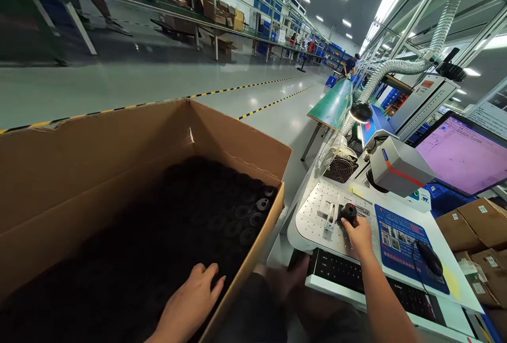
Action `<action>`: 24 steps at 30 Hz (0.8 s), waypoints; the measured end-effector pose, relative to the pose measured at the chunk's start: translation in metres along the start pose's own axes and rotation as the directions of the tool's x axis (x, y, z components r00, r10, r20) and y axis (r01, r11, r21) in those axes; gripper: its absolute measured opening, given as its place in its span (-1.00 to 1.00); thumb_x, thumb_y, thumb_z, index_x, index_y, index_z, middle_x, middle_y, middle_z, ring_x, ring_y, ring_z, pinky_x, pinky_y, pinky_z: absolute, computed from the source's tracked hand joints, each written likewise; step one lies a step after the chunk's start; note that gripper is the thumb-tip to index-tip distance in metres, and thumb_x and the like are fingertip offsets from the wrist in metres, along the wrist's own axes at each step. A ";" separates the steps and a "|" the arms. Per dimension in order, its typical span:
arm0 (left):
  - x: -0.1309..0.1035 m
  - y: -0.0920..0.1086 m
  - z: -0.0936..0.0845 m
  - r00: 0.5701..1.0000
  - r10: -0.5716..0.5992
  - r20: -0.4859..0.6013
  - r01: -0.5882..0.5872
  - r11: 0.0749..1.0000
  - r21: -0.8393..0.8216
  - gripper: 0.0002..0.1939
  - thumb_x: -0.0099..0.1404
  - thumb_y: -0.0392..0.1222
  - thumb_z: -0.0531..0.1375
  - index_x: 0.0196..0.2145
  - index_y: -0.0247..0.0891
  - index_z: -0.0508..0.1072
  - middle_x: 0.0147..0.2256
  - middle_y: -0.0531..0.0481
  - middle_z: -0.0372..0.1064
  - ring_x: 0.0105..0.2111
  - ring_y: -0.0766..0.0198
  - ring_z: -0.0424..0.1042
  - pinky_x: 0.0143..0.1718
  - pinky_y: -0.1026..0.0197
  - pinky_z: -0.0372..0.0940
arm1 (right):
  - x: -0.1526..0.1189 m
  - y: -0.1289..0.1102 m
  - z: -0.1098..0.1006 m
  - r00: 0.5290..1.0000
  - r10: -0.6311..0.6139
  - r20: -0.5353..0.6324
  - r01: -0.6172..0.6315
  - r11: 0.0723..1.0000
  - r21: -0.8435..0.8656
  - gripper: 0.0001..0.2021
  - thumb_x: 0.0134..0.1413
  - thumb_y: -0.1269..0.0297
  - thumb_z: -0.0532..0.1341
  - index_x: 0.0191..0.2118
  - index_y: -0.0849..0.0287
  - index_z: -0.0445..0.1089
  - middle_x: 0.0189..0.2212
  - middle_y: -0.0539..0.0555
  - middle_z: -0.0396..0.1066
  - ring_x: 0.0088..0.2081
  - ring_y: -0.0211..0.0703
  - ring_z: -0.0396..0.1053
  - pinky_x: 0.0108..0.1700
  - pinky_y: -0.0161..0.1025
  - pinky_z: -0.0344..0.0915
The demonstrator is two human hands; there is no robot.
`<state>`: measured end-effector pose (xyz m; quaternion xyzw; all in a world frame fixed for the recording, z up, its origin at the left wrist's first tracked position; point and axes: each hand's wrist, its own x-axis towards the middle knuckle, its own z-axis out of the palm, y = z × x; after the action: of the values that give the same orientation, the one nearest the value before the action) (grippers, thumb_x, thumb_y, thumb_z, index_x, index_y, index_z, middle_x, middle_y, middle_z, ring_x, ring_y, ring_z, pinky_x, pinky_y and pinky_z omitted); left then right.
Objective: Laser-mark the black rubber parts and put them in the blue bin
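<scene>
My right hand (359, 234) grips a black cylindrical part (349, 213) with thumb and fingers. The part sits at a small metal fixture (330, 217) on a perforated metal plate (312, 226); a small red spot shows on its top. My left hand (192, 300) reaches down into a large cardboard box (237, 131), its fingers loosely bent and apart. Beneath it lie many black round parts (241, 212) packed together, several showing ring-shaped ends. Whether the left fingertips touch a part is too dark to make out.
A grey marking-machine head (400, 166) overhangs the plate, with a fan (340, 168) and flexible duct (396, 66) behind. To the right are a blue mat (412, 248), mouse (429, 258) and monitor (463, 153). A keyboard (336, 269) lies below the plate. Cartons (483, 221) stand far right.
</scene>
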<state>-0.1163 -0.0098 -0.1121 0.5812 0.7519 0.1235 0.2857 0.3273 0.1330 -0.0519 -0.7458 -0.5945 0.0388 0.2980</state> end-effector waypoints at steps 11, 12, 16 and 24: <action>0.007 -0.008 -0.001 0.998 0.058 -0.015 -0.059 0.998 -0.008 -0.41 0.36 0.16 -0.16 -0.09 -0.29 0.47 -0.11 -0.18 0.30 -0.32 0.11 0.46 -0.22 0.03 0.38 | -0.055 0.001 -0.044 0.988 0.044 -0.147 -0.007 0.969 0.247 -0.48 0.09 -0.04 0.24 0.07 0.21 0.46 -0.05 0.24 0.53 -0.05 0.12 0.47 0.07 0.03 0.35; 0.008 -0.010 -0.001 0.998 0.070 -0.007 -0.070 0.997 -0.014 -0.41 0.35 0.17 -0.14 -0.08 -0.30 0.48 -0.11 -0.19 0.30 -0.31 0.10 0.46 -0.20 0.03 0.38 | -0.072 0.003 -0.051 0.988 0.022 -0.154 0.017 0.969 0.247 -0.54 0.15 0.00 0.21 0.05 0.18 0.47 -0.06 0.21 0.54 -0.05 0.08 0.48 0.09 0.02 0.35; 0.011 -0.014 0.001 0.993 0.115 -0.002 -0.115 0.993 0.000 -0.40 0.29 0.18 -0.06 -0.06 -0.33 0.51 -0.11 -0.20 0.31 -0.28 0.07 0.46 -0.14 0.02 0.37 | -0.138 0.015 -0.063 0.996 -0.060 -0.060 0.075 0.959 0.275 -0.70 0.24 0.15 0.14 -0.02 0.12 0.50 -0.10 0.15 0.56 -0.08 0.01 0.52 0.07 -0.04 0.40; 0.010 -0.008 0.003 0.993 0.103 -0.049 -0.103 0.995 0.007 -0.46 0.27 0.18 0.01 -0.08 -0.27 0.52 -0.13 -0.17 0.38 -0.26 0.05 0.48 -0.21 0.05 0.38 | -0.181 0.035 -0.040 0.991 -0.137 -0.004 0.135 0.967 0.217 -0.66 0.20 0.35 0.06 -0.03 0.11 0.51 -0.11 0.15 0.57 -0.08 0.00 0.51 0.05 0.03 0.44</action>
<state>-0.1233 -0.0029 -0.1215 0.6166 0.7280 0.1509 0.2589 0.3217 -0.0515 -0.0904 -0.6662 -0.6381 0.0869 0.3761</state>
